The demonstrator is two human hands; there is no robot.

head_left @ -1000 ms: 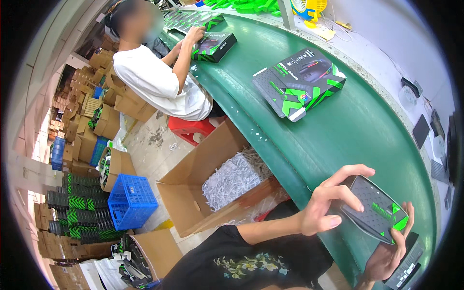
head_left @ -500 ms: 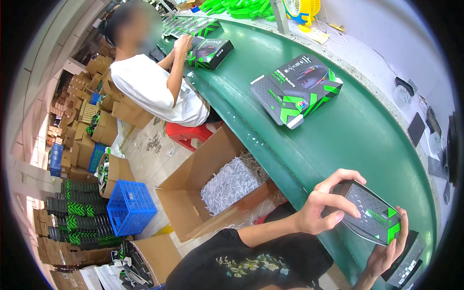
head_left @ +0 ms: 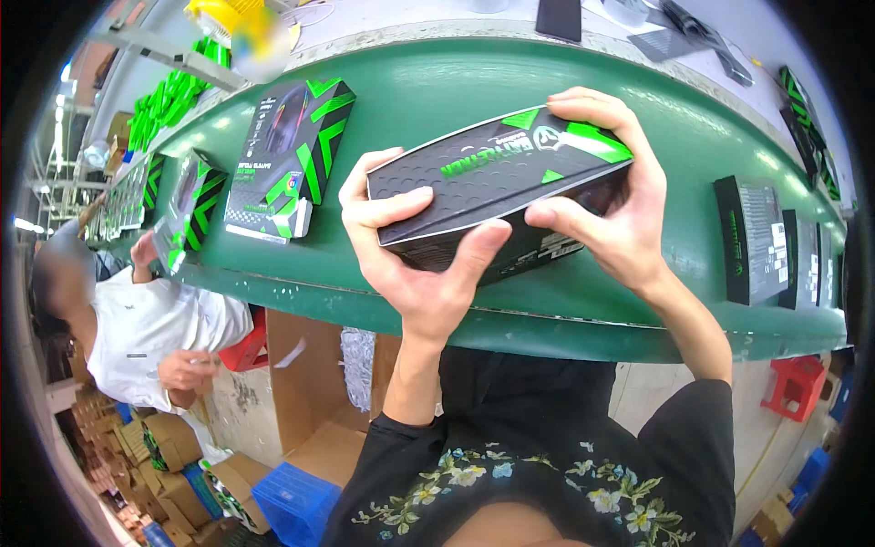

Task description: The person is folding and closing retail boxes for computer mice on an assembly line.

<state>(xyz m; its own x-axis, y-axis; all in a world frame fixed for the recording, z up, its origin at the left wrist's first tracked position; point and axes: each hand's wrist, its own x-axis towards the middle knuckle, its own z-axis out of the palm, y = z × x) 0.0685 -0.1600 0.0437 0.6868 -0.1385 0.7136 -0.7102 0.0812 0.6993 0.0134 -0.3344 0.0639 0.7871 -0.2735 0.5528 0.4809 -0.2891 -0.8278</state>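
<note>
One box (head_left: 483, 173) is held at one o'clock in the view, above the green belt (head_left: 410, 91); its left end is gripped by the left hand (head_left: 401, 246), its right end by the right hand (head_left: 624, 205). Its top panel is laid over, so closure is judged nearly done; full tucking cannot be confirmed. At ten o'clock, a second box (head_left: 287, 137) appears left with an end panel folded out. Upright boxes (head_left: 758, 239) are noted at three o'clock.

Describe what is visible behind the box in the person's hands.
Behind the black-and-green box, the green work surface shows past its upper edge. The left hand and right hand grip its ends. Anything directly behind box or hands is covered from view.
</note>
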